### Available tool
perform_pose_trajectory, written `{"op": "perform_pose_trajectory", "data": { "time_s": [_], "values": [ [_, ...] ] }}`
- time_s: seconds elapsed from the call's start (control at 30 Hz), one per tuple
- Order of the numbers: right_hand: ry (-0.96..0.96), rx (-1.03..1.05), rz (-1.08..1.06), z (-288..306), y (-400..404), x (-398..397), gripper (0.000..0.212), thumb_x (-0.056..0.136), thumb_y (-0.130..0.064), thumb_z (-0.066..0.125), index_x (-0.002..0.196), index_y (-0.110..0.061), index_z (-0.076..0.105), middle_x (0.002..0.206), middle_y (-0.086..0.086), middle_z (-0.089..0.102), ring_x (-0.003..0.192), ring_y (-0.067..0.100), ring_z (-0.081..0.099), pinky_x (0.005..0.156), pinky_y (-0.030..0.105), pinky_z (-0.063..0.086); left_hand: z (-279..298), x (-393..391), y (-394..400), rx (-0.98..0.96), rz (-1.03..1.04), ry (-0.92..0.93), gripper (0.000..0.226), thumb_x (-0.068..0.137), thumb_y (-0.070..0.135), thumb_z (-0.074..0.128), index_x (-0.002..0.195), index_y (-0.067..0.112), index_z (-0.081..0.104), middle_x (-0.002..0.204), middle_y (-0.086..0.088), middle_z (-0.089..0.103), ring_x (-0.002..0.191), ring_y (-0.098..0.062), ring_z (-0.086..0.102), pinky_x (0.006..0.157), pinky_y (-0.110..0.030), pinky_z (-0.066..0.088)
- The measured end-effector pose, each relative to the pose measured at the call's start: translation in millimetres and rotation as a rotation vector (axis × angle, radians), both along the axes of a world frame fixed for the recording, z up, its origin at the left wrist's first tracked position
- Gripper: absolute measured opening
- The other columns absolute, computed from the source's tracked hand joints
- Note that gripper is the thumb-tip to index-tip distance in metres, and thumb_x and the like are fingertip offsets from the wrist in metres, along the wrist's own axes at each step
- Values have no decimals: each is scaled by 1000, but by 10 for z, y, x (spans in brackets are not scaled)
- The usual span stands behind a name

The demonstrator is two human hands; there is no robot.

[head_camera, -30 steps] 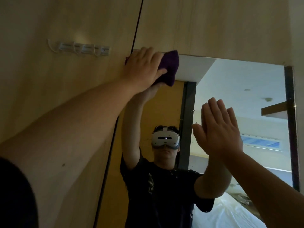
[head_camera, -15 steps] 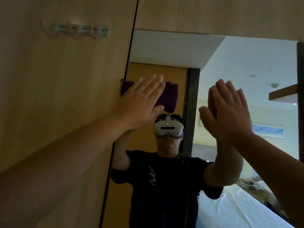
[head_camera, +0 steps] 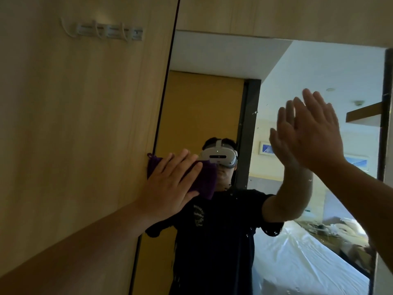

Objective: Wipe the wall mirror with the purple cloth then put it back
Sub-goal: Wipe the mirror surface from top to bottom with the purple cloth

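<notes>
On the wooden wall panel (head_camera: 74, 124) at far left hangs a row of small hooks (head_camera: 109, 31), perhaps the place where the cloth belongs. The left hand (head_camera: 168, 188), fingers straight and spread, presses the purple cloth (head_camera: 204, 177) flat on the wall mirror (head_camera: 223, 60) at its left edge, so the whole pad rubs the glass. The right hand (head_camera: 312, 135) lies open on the glass, probably for balance.

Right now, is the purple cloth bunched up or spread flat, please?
Spread flat: the left hand presses the purple cloth against the mirror.
</notes>
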State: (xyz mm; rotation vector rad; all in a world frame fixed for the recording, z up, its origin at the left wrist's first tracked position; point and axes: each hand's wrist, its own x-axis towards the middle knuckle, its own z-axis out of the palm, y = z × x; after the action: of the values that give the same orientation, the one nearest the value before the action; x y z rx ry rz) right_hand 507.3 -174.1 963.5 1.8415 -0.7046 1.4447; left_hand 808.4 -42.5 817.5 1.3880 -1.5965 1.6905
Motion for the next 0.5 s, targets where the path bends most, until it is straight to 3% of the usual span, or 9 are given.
{"op": "perform_pose_trajectory", "data": {
  "time_s": [0.1,0.17,0.27,0.37,0.5],
  "values": [
    [-4,56,-89,11,-116,-243,70,97,-57,20,146,-8,33,159,18,25,150,34,16,121,57,12,117,22,-17,-80,-74,-44,52,97,43,51,136,9,52,121,-17,59,110,-36,58,90,-51,48],
    [32,54,-115,-32,-211,-336,73,97,-59,14,146,-8,32,157,18,27,148,36,19,119,59,16,357,40,-56,-117,-90,-48,47,96,41,54,131,9,51,112,-16,60,93,-34,61,74,-48,51],
    [24,32,-91,-78,-301,-354,68,99,-51,22,153,-11,26,163,15,18,152,31,8,122,53,8,956,-42,-75,-126,-102,-51,45,95,38,53,124,3,54,105,-17,59,81,-32,60,61,-44,52],
    [29,15,-98,-84,-334,-351,64,99,-50,25,149,-10,33,160,15,25,150,33,16,119,58,17,1708,-334,-48,-198,-134,-32,46,94,37,52,121,1,57,106,-18,59,83,-32,60,64,-41,52],
    [8,3,-58,-97,-353,-364,64,99,-48,28,151,-11,32,163,14,22,152,30,11,121,55,12,2648,-789,-104,-312,-146,14,47,98,40,46,127,4,54,117,-18,57,95,-32,58,73,-34,42]
  ]
}}
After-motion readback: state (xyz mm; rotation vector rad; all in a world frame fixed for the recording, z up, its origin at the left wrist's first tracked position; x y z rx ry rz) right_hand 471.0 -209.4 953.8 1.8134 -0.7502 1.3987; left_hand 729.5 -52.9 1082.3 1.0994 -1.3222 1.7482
